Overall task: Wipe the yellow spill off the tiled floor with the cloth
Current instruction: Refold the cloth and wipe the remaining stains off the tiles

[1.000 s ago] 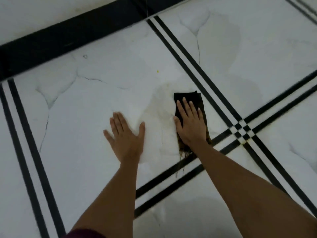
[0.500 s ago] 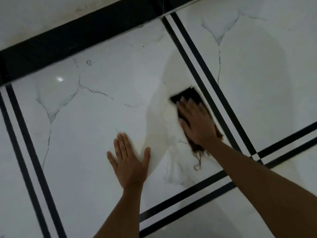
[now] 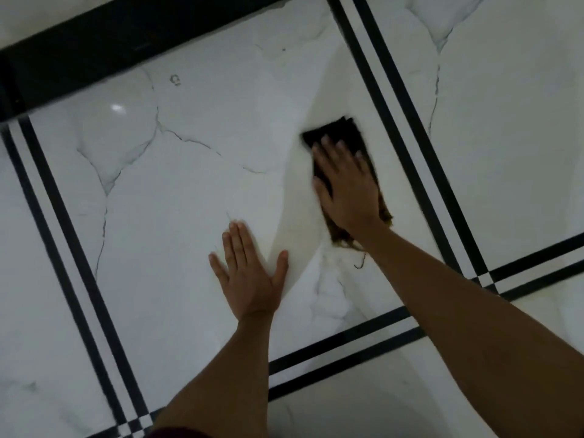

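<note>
Right hand (image 3: 349, 188) lies flat over the middle of the dark cloth (image 3: 344, 129), so most of the cloth is hidden; only its far end and frayed near edge show. Hand and cloth are motion-blurred, fingertips smeared. The yellowish smear (image 3: 300, 200) is faint, its edge lost among sheen and shadow on the floor (image 3: 189, 184); its extent under the cloth cannot be told. Left hand (image 3: 249, 273) covers the tile beneath its palm. Both forearms are cut off by the bottom and right edges. Small mark (image 3: 174, 80) on the tile too small to identify. Dark red sleeve (image 3: 177, 434) barely visible at bottom edge. Black band (image 3: 94, 52) cut off at top left.
</note>
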